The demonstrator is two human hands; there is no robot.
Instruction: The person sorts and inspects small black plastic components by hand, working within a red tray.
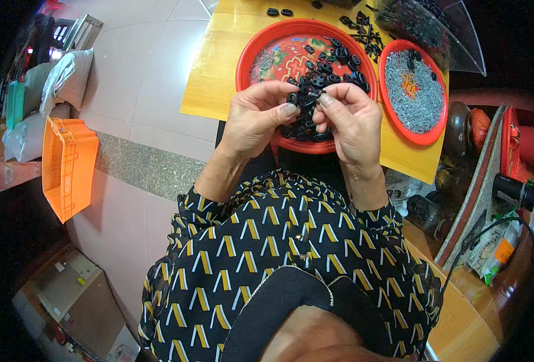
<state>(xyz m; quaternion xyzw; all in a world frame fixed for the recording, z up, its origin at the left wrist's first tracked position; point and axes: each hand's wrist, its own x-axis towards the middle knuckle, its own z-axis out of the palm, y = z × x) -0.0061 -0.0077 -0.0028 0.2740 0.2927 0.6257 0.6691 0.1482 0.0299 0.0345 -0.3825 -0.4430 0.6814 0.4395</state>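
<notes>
"What do we see left of the big red tray (303, 25)?"
"An orange crate (69, 169), well apart from it."
"And our hands?"
"Both are above the big tray. Our left hand (249, 117) pinches a small black clip (292, 98); our right hand (352, 123) grips a small metal piece (314, 95), too tiny for us to name. More black clips (319, 79) lie heaped in the big tray."
"Right of the big tray?"
"A smaller red tray (422, 139) full of metal bits (409, 111), on the same yellow table (212, 78)."
</notes>
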